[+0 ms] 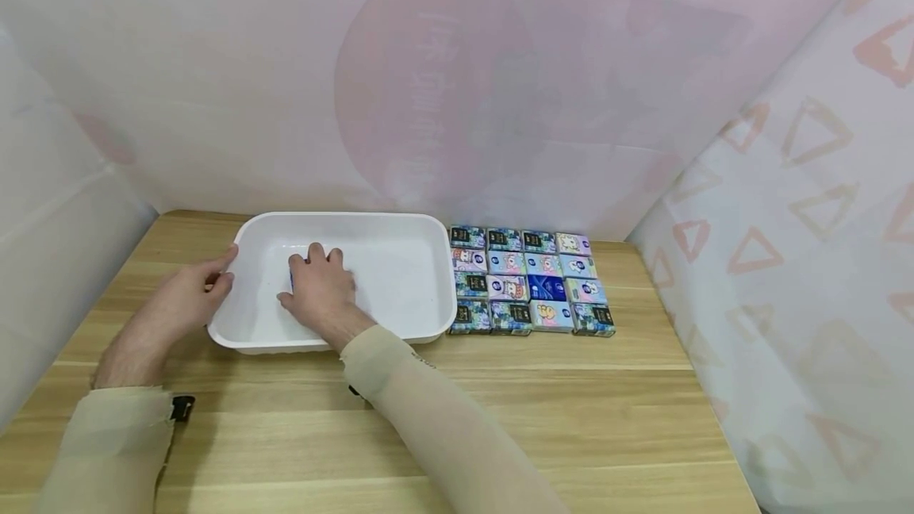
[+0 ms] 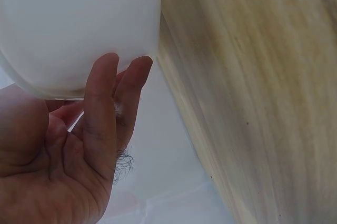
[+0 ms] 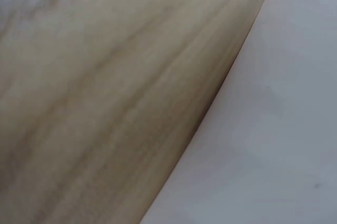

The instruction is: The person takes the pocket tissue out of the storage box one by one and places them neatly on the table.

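A white plastic tray (image 1: 400,284) stands on the wooden table. My left hand (image 1: 187,292) holds its left rim; in the left wrist view, fingers (image 2: 100,98) of that hand lie against the tray's outer wall (image 2: 79,29). Inside the tray, towards its left part, my right hand (image 1: 321,288) grips a small pack, fingers bent over it. Only a blue sliver of the pack (image 1: 291,279) shows, the rest being under the hand. The right wrist view shows the tray's outer side (image 3: 263,129) but not the right hand's grip.
Right of the tray, several small tissue packs (image 1: 507,288) lie in close rows, one of them dark blue (image 1: 547,288). A pale patterned backdrop (image 1: 457,86) rises behind the wooden table (image 1: 571,411), with further pale walls on both sides.
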{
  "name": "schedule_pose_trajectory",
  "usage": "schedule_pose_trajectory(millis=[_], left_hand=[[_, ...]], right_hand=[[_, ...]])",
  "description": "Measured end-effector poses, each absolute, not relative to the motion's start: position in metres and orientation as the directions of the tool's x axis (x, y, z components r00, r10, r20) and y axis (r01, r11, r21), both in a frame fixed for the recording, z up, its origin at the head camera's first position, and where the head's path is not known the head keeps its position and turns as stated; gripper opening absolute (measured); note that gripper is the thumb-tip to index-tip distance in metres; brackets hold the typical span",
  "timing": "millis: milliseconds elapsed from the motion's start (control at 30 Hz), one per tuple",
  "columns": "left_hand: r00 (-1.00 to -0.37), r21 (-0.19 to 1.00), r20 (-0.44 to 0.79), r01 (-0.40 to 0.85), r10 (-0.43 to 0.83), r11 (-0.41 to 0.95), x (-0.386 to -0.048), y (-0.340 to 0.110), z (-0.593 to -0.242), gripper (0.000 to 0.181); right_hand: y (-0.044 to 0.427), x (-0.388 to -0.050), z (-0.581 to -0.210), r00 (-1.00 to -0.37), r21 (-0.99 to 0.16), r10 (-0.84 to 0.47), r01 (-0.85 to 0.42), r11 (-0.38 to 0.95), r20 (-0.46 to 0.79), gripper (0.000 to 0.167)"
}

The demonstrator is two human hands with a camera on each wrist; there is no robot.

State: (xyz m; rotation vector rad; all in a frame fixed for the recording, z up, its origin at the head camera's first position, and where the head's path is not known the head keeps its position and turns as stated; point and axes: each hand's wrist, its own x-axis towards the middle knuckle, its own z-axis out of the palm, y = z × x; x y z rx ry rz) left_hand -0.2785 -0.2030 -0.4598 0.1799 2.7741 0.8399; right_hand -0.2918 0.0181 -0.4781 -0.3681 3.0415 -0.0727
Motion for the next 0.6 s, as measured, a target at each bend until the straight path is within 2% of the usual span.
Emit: schedule_pose_trajectory(millis=[133,300,600], left_hand=[[-0.965,0.558,-0.186,0.049,0.182,0.829,-0.278,-0.203,-0.459,0.062],[-0.963,0.548,-0.210,0.027,0.169,0.836,-0.279,-0.202,-0.459,0.062],[-0.959,0.540,-0.232,0.014,0.165,0.841,-0.279,-0.198,-0.459,0.064]], right_hand=[[0.020,-0.291,-0.476,-0.970,-0.073,-0.224,-0.218,0.973,-0.091,0.052],[0.027,-0.290,-0.474,-0.973,-0.168,-0.201,-0.181,0.969,-0.112,0.060],[0.050,-0.290,-0.470,-0.961,-0.252,-0.230,-0.186,0.950,-0.156,0.046]])
